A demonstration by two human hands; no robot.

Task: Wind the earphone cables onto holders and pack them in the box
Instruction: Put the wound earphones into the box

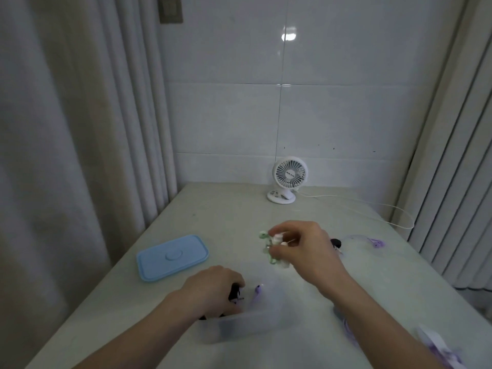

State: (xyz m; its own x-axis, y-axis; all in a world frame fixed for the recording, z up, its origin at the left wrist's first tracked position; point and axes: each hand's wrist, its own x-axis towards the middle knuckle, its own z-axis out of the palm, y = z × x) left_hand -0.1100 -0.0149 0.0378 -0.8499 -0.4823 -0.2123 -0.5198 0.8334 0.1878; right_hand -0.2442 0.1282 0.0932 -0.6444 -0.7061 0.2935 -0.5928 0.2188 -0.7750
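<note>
A clear plastic box stands on the table near me. My left hand reaches into its left end, fingers closed on a black wound earphone bundle. A purple earphone piece lies inside the box beside it. My right hand is held above the table behind the box, pinching a green holder with white earphones wound on it. The box's blue lid lies flat to the left.
A purple earphone cable and a small black item lie right of my right hand. More purple cable and holder pieces sit at the near right. A white desk fan with its cord stands by the wall. Curtains hang on both sides.
</note>
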